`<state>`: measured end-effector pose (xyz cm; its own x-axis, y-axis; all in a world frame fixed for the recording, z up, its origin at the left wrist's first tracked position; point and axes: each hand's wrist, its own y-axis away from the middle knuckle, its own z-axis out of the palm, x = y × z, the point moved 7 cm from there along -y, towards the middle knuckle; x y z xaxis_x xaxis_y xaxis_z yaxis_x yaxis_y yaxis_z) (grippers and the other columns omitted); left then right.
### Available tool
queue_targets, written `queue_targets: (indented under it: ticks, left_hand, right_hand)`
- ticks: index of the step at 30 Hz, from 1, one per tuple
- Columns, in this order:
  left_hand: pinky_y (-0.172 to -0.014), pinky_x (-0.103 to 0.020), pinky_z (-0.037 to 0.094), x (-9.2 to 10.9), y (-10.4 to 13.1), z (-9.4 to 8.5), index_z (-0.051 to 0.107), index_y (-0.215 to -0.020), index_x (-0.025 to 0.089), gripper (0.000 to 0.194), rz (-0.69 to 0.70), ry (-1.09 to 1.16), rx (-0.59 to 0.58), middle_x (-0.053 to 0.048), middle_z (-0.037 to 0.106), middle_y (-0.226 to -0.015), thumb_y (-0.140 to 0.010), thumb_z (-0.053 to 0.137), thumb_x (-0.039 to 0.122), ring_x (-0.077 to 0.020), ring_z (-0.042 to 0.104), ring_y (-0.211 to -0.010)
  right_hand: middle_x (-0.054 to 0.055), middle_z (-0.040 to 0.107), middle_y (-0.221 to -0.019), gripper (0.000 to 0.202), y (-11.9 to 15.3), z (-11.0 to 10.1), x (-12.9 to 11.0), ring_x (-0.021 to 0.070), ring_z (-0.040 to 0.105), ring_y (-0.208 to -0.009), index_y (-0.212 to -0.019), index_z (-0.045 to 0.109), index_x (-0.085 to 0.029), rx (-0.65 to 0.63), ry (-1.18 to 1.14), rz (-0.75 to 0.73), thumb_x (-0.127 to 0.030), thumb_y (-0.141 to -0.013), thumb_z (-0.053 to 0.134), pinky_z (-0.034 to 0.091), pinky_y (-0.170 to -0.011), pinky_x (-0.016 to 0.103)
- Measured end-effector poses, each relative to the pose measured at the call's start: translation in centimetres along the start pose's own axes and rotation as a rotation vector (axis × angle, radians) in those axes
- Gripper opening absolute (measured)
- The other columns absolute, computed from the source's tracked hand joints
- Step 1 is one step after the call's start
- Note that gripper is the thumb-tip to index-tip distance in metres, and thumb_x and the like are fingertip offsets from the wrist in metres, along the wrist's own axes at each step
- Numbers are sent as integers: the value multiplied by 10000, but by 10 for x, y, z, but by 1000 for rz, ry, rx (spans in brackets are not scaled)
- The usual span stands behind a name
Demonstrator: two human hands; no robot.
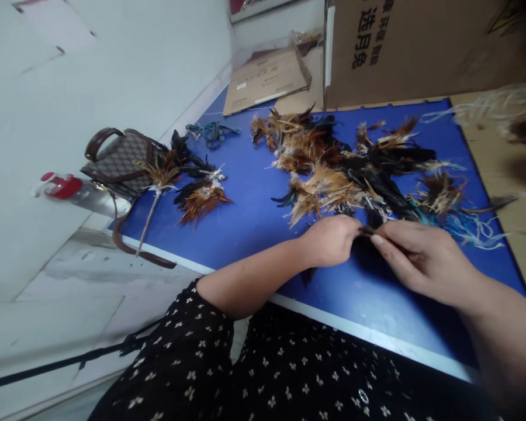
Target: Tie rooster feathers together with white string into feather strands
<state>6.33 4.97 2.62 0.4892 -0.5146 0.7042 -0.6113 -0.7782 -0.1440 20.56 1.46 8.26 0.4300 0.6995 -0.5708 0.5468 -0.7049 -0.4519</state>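
Note:
My left hand [331,241] is closed in a fist over the near part of the blue table. A black feather tip [307,275] sticks out below its wrist side. My right hand [425,260] faces it from the right, thumb and forefinger pinched together. Between the two hands runs a thin dark piece [366,231], apparently a feather's stem end, gripped at both sides. Just beyond them lies a heap of feathers: tan and brown ones [324,184] on the left, long black ones [388,190] on the right. Blue and white strings [476,229] trail beside my right hand.
On the left are small feather bunches [204,199], a patterned handbag [125,158] with a strap over the edge, and a plastic bottle [90,196] with a red label. Flat cardboard [267,79] and a large carton [425,52] stand at the back of the blue table [249,228].

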Motion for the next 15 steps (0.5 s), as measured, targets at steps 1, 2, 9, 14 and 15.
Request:
queue_targets:
  ticks: [1,2,9,14,15]
  left_hand:
    - [-1001,-435,593,7,2,3,726,-945,183,172,43,1,-83,-121,778,-1018,-1017,571,192,-264,728,-1014]
    - [-982,-422,594,15,5,6,720,-930,191,157,100,34,-156,-116,775,-1011,-1013,587,199,-258,726,-995]
    - [-958,-347,569,28,7,-13,704,-1029,199,212,120,462,56,-86,760,-996,-1090,597,372,-195,713,-951]
    - [-965,-323,575,5,6,-16,723,-1093,176,184,-53,539,377,-74,775,-1026,-1065,645,341,-180,706,-980]
    - [-971,-323,576,4,5,-13,727,-1088,171,186,-54,569,375,-72,778,-1030,-1068,637,332,-177,708,-988]
  right_hand:
    - [-2,606,-703,309,0,-5,3,128,558,-628,-822,660,-219,-19,-37,19,-320,-1110,617,445,-628,287]
    - [7,624,-707,336,0,-8,7,128,571,-632,-816,681,-214,-30,-85,57,-349,-1117,620,455,-628,284]
    - [-1,565,-612,556,9,4,45,127,458,-563,-775,723,-198,96,-470,454,-707,-997,751,356,-524,298]
    - [-13,503,-587,552,9,25,29,121,405,-551,-698,646,-208,200,-449,435,-624,-1054,715,319,-511,299]
    - [-14,485,-582,593,9,27,24,119,395,-551,-655,592,-211,222,-423,423,-624,-1068,692,314,-508,298]
